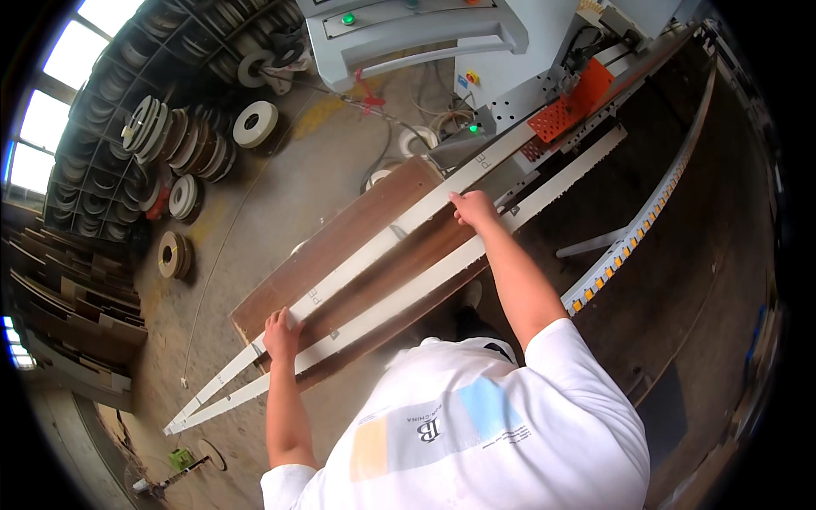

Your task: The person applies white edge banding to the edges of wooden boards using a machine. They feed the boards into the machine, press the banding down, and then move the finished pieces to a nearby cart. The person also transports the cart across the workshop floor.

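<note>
Apparent step: steadying long white strip (357, 262) across brown worktop (340, 231), far end at orange guard (586, 92). Right hand (474, 210): fingers closed on strip's edge. Left hand (282, 333): fingers bent over strip, grip unclear. Next move likely needs straight alignment.

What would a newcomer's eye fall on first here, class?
Probably the two long white strips slanting across the middle, the left hand and right hand on the farther one. Next come the bright orange perforated plate on the machine at upper right and the rolls at upper left.
</note>
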`<state>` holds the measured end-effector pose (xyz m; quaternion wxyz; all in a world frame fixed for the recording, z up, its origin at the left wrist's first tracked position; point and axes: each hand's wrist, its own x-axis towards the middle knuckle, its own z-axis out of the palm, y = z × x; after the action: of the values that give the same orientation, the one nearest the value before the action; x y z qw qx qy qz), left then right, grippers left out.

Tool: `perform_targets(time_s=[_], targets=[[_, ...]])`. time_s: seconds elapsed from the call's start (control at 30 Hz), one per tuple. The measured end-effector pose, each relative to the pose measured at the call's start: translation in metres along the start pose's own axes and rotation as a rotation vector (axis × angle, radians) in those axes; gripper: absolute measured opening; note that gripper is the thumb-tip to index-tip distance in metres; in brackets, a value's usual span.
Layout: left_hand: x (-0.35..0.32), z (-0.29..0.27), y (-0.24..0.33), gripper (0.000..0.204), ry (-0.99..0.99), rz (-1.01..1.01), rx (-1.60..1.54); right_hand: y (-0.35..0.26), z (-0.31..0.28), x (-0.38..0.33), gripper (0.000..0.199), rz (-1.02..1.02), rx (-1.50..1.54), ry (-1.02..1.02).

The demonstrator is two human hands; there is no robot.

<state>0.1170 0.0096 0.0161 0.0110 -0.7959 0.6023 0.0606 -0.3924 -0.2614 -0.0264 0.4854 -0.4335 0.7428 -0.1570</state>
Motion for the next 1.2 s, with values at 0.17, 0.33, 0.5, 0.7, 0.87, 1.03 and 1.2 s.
perform_targets(time_s=[0.17, 0.33, 0.5, 0.7, 0.87, 1.03, 1.2], targets=[[0.009, -0.006, 0.003, 0.058, -0.043, -0.005, -0.014, -0.003, 0.013, 0.013, 0.04, 0.003, 0.152, -0.006], [0.019, 0.006, 0.003, 0.059, 0.01, -0.018, -0.018, 0.0, 0.018, 0.031, 0.037, -0.003, 0.281, 0.023], [0.034, 0.003, 0.018, 0.061, -0.003, -0.013, -0.027, 0.002, 0.013, 0.046, 0.038, -0.005, 0.343, 0.069], [0.042, -0.002, 0.047, 0.06, -0.028, 0.014, -0.003, 0.001, -0.016, 0.06, 0.036, 0.123, 0.572, -0.033], [0.059, -0.005, 0.095, 0.057, -0.053, 0.064, 0.027, 0.018, -0.055, 0.102, 0.035, 0.162, 0.642, -0.049], [0.079, -0.004, 0.142, 0.055, -0.03, 0.112, 0.029, 0.024, -0.097, 0.134, 0.036, 0.107, 0.606, 0.051], [0.087, -0.003, 0.18, 0.055, 0.001, 0.129, 0.003, 0.023, -0.115, 0.125, 0.043, 0.105, 0.459, 0.215]])
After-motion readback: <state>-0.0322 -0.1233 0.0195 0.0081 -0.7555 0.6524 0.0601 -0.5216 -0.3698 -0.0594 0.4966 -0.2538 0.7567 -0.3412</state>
